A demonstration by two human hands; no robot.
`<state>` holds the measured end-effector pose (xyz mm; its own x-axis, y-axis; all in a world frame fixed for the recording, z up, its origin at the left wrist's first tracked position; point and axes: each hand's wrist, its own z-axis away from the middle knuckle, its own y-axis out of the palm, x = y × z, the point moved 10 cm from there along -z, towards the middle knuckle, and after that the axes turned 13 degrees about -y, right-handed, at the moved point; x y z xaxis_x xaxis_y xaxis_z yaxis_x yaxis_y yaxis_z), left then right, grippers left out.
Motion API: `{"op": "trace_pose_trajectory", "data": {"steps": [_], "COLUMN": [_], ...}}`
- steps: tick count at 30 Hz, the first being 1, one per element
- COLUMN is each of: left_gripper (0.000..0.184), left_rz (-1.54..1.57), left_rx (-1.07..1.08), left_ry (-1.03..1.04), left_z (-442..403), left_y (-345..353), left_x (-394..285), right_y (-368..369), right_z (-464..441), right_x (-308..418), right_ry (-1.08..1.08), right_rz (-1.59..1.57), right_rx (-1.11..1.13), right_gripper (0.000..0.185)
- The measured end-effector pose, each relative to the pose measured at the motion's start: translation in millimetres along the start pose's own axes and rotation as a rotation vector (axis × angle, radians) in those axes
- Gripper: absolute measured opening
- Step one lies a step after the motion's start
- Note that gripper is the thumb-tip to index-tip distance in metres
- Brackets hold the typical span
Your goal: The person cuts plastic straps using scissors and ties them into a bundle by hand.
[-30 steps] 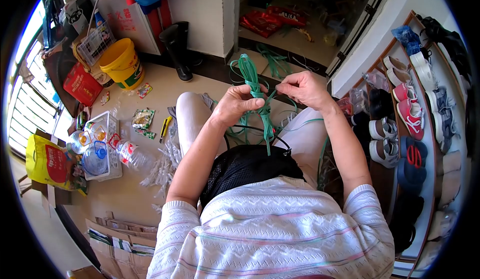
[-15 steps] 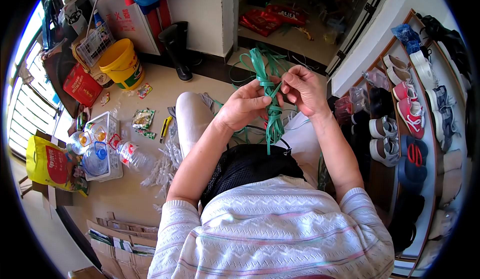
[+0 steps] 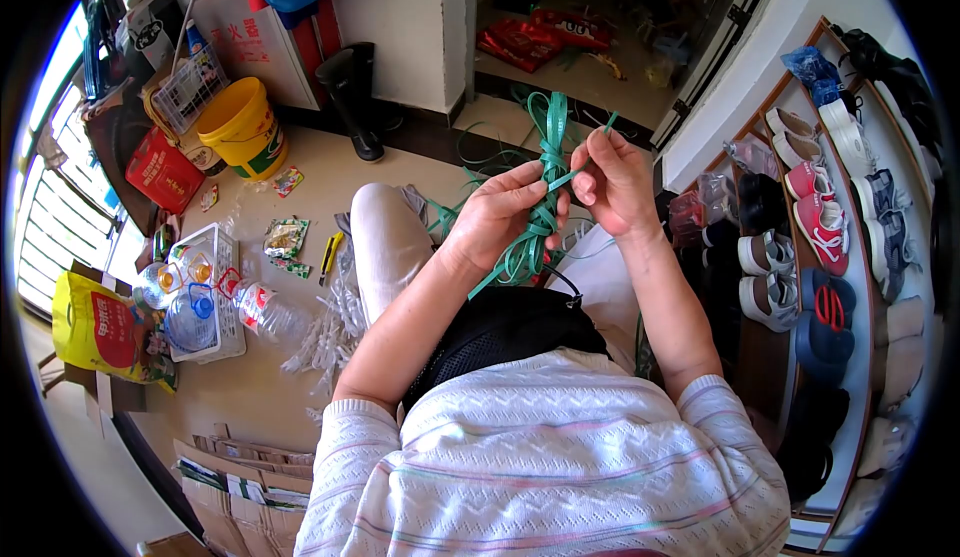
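A bundle of green plastic strapping (image 3: 552, 142) is held up above my lap, its loops standing up at the top and fanning out below. My left hand (image 3: 505, 207) is closed round the bundle's middle from the left side, thumb on top. Between thumb and fingers my right hand (image 3: 615, 179) pinches a strap end that runs from the wrapped middle and sticks up past the fingertips. More loose green straps lie behind the hands, around my knees. A black mesh item (image 3: 480, 332) rests on my lap.
To the left stand a white basket (image 3: 235, 302) with plastic bottles, a yellow bucket (image 3: 245, 132) and a yellow bag (image 3: 95, 332). A yellow cutter (image 3: 330, 257) lies on the floor. Shoe shelves (image 3: 800, 357) line the right; flattened cardboard (image 3: 220, 502) is at lower left.
The bundle has tilted, its top leaning to the right and its lower end swinging left. My right hand has drawn a strap end out, up and to the right.
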<state>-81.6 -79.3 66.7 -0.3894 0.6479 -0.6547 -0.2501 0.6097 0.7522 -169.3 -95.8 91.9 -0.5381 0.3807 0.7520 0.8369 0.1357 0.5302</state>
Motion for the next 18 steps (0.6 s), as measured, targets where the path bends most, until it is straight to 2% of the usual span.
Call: {"op": "trace_pose_trajectory", "data": {"steps": [5,8,10,14,18], "left_gripper": [0.029,0.037,0.04,0.043,0.044], "left_rz": [-0.158,-0.251,-0.286,-0.344,-0.358], "left_rx": [-0.107,-0.29,-0.27,-0.254,-0.246], "left_ry": [0.144,0.21,0.222,0.248,0.217], "left_z": [3.5,11.9,14.3,15.4,16.2], "left_y": [-9.5,-17.9,-23.1,-9.3,-8.8], "left_x": [-13.0,-22.2,-26.3,-29.1,-25.5], "right_y": [1.1,8.5,10.3,15.9,13.7], "right_z": [5.8,13.3,21.8,37.2,39.4], "right_x": [-3.7,-12.9,-17.9,-39.8,-41.0], "right_ry": [0.021,0.101,0.233,0.497,0.517], "right_rz": [0.036,0.022,0.062,-0.091,-0.04], "right_rx": [0.003,0.057,0.11,0.28,0.234], "right_gripper": [0.019,0.017,0.019,0.014,0.014]}}
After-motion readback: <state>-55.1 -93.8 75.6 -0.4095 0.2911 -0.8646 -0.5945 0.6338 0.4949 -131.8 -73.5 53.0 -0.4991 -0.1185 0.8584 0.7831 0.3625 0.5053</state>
